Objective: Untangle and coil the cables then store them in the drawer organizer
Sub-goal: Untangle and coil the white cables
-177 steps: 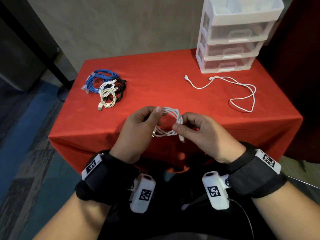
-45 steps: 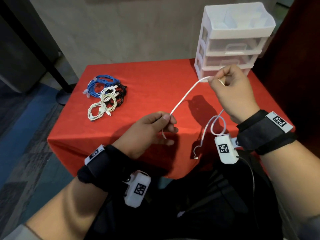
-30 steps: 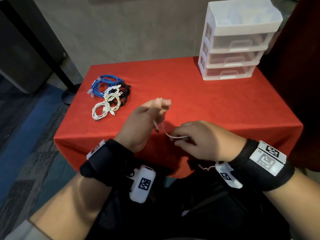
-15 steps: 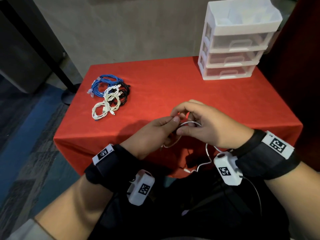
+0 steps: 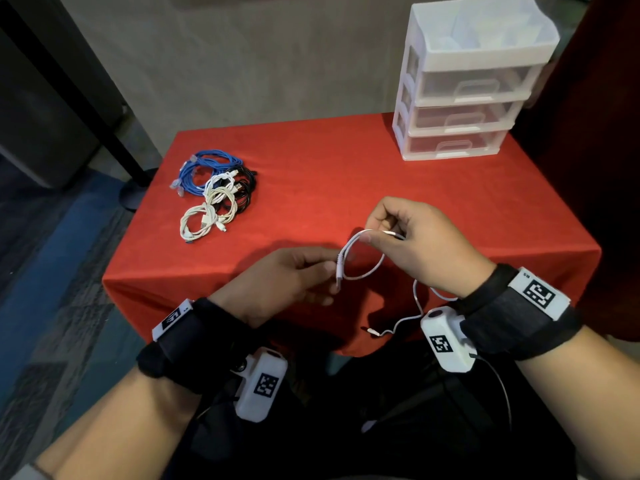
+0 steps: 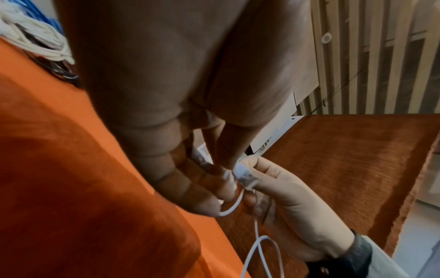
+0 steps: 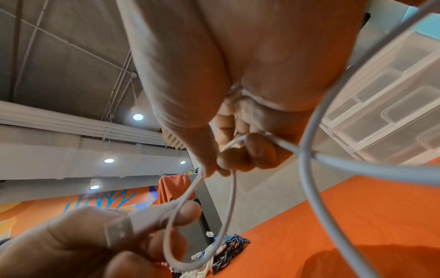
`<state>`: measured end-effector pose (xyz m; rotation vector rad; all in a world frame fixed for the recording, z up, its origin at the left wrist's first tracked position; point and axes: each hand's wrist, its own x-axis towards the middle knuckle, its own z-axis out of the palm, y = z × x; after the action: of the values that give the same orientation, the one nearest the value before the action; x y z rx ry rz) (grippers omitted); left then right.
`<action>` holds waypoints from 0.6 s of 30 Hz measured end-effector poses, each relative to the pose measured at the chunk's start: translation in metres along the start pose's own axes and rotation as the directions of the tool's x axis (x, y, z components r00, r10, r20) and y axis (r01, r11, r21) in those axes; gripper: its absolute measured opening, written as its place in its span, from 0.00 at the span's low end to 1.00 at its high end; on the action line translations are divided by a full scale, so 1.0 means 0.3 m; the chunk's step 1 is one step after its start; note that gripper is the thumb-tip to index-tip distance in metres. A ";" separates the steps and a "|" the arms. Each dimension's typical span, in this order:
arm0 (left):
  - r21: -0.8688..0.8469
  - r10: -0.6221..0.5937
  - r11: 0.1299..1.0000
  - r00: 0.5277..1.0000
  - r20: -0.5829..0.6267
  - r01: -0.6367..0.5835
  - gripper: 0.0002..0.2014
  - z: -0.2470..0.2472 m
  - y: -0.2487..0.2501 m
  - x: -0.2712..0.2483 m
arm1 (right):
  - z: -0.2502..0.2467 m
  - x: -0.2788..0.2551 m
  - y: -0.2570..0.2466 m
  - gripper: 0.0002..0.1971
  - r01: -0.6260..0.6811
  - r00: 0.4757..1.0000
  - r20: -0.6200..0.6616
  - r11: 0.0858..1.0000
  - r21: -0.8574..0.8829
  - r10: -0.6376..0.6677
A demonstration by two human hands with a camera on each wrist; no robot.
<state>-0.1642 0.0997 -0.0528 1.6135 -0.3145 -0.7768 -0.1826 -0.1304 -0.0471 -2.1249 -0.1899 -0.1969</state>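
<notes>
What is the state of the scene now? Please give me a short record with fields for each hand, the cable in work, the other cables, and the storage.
left hand: left hand pinches the connector end of the thin white cable
right hand: right hand pinches the top of the first loop
cable in work: one loop formed; its tail hangs over the near edge of the red-covered table
other cables: pile of coiled blue, black and white cables at the table's far left
storage: white plastic drawer organizer at the far right, drawers shut

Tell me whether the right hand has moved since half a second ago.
Yes. The right hand, pinching the white cable, has drifted right and slightly toward the drawer organizer, apart from the left hand.
</notes>
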 end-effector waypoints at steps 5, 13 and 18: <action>-0.082 -0.019 0.997 1.000 -0.021 0.017 0.12 0.003 -0.002 -0.015 | 0.015 -0.003 -0.007 0.09 -0.013 0.999 0.051 1.000 0.010 0.012; -0.005 0.135 0.990 0.976 -0.173 -0.138 0.07 0.031 -0.027 0.005 | 0.011 -0.004 -0.042 0.10 -0.093 0.987 0.144 0.973 0.211 0.063; 0.161 0.265 0.961 0.914 -0.308 -0.225 0.10 0.058 -0.076 0.039 | 0.027 -0.006 -0.055 0.09 -0.149 0.981 0.168 0.939 0.310 0.100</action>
<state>-0.1717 0.0838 -0.0783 1.7454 -0.3220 -0.2935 -0.1872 -0.1148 -0.0383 -1.8173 -0.1618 0.0671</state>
